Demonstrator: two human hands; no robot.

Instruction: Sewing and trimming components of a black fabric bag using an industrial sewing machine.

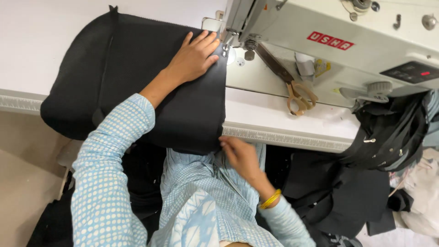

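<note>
Left hand: left hand (pixel 195 55) lies flat and open, palm down, on the black fabric panel (pixel 151 87), fingertips right beside the needle area of the sewing machine (pixel 338 41).
Right hand: right hand (pixel 240 153) is closed in a pinch on the near right corner of the same panel, at the table's (pixel 283 121) front edge; a yellow bangle (pixel 270 199) sits on that wrist.
Fabric position: black panel is spread over the white table, its right edge running under the presser foot (pixel 227 45), its left part bulging over the table's side and its near part drooping off the front towards the lap.
Long axis: the straight right edge is the line being held; it runs from the pinched corner near the body away to the needle, roughly front to back. The panel's far end points at the machine head.
Nearby: gold-handled scissors (pixel 292 89) lie on the machine bed, well apart from both hands; a heap of black straps (pixel 393 132) hangs off the table's right end.
Risk, fingers: left fingertips sit very near the needle, so, in my judgement, a small slide forward could bring them under it.
Risk, seam: weight of the overhanging cloth could drag the edge sideways, skewing the line.
Risk, grip: a loose pinch might let the corner drop.
</note>
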